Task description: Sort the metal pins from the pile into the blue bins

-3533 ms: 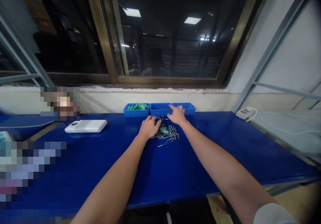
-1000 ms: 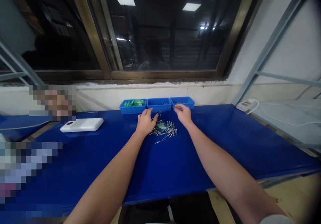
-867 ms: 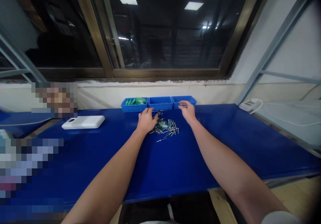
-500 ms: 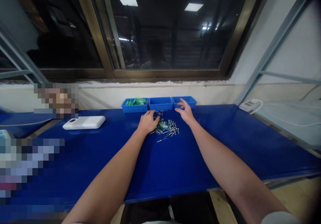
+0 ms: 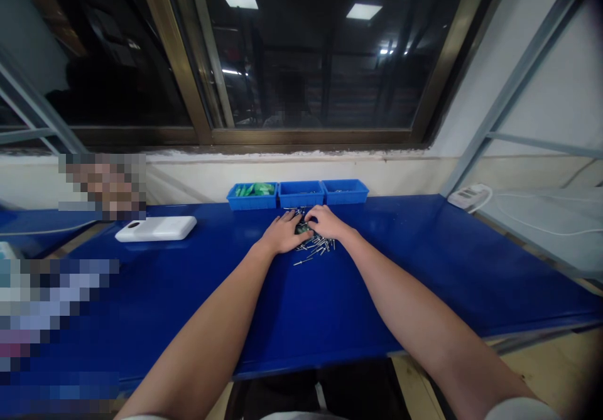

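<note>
A loose pile of metal blind rivets (image 5: pixel 324 245) lies on the blue table, around a small green packet (image 5: pixel 304 228) that is mostly covered by my hands. My left hand (image 5: pixel 282 231) rests at the pile's left side, palm down, fingers stretched out and apart. From the right, my right hand (image 5: pixel 326 222) reaches over the pile with thumb and index finger bent together above the packet. Whatever is between those fingertips is too small or hidden to name. One single rivet (image 5: pixel 303 261) lies apart at the near side.
Three blue bins stand in a row behind the pile: the left bin (image 5: pixel 253 202) holds green packets, the middle bin (image 5: pixel 301 200) and right bin (image 5: pixel 346 196) small metal pieces. A white power bank (image 5: pixel 157 229) lies left, a power strip (image 5: pixel 468 198) far right.
My right hand has come from the right bin's front edge down and left to the pile, its fingers closing. My left hand has flattened and spread its fingers over the pile's left side.
</note>
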`<state>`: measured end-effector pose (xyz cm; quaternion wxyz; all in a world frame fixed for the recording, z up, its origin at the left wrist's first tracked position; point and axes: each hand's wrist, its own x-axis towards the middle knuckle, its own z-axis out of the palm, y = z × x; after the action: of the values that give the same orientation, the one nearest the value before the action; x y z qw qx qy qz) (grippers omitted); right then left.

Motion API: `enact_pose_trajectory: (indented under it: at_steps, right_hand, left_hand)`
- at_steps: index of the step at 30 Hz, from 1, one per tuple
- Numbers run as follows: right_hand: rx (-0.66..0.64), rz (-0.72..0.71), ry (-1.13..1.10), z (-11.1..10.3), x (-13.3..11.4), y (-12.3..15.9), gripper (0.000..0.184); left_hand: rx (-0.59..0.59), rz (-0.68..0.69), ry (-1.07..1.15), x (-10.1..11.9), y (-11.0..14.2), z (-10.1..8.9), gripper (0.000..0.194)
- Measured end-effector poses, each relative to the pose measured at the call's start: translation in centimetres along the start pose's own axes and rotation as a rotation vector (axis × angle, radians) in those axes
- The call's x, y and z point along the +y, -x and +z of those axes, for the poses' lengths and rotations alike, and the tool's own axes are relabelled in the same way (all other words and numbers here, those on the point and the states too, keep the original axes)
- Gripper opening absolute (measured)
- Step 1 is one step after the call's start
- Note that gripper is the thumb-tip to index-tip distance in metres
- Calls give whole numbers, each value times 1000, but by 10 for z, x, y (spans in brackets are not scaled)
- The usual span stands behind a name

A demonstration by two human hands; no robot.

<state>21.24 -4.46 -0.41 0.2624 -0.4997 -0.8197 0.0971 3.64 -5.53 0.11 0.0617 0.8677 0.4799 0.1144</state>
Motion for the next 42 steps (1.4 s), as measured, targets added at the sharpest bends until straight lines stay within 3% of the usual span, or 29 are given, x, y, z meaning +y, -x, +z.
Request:
enact_pose_trajectory:
  at_steps: [10,16,19,23,27,32,36,42]
  right_hand:
    - [-4,78,-24,-1,0,0,13]
    - [116,81,-18,-8,-2,3,22]
    - [139,64,-54,-13,-4,5,27]
    - [141,26,-82,-14,-8,6,33]
    - [159,53,-183,-12,-10,7,37]
    - [182,70,-301,-11,-7,8,21]
    - [207,77,-343,-9,-4,6,21]
    - [272,92,-680,-9,-3,2,19]
  left_hand:
    - [1,-2,41,0,-1,1,81]
    - [282,53,107,-1,-1,-6,54]
    - [364,125,120,1,-2,-9,37]
    - [378,201,130,3,-3,-11,29]
    - [380,158,100,3,-3,-11,29]
    - [394,104,23,1,-3,-12,31]
    - [371,81,-40,3,-3,-12,32]
    - [412,54,-67,2,-2,-12,31]
